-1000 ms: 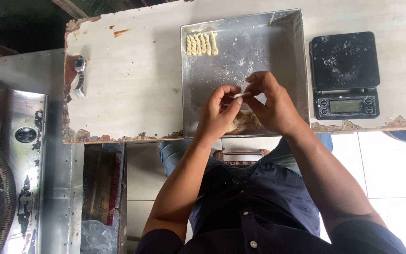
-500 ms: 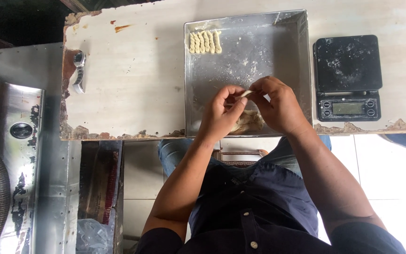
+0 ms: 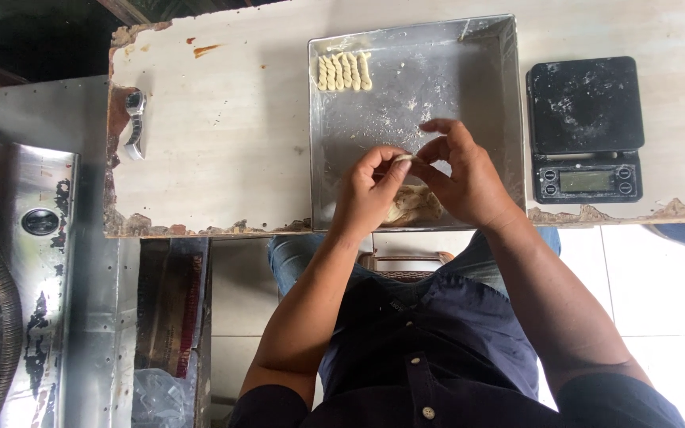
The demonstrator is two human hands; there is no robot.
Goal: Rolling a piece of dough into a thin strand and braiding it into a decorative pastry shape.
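Left hand (image 3: 370,194) and right hand (image 3: 461,178): raised together over the near half of the metal tray (image 3: 485,95), fingertips meeting. Grip of each hand: pressed onto a small piece of dough (image 3: 403,159), pinched between thumb and fingers at the point where both hands meet.

Change against the earlier views: piece formerly drawn out as a thin strand between the hands, now gathered short and compact between the fingertips. Hands closer together, still over the same part of the tray. Judged meaning: shaping of this piece well along, piece not yet laid down.

Dough lump (image 3: 412,204): resting in the tray at its near edge, just under the hands, partly hidden by them. Row of shaped twists (image 3: 343,71): lying side by side in the far left corner of the tray, well apart from the hands, count unchanged.

Digital scale (image 3: 585,127): on the surface (image 3: 216,127) just right of the tray, platform dusted with flour, nothing on it.
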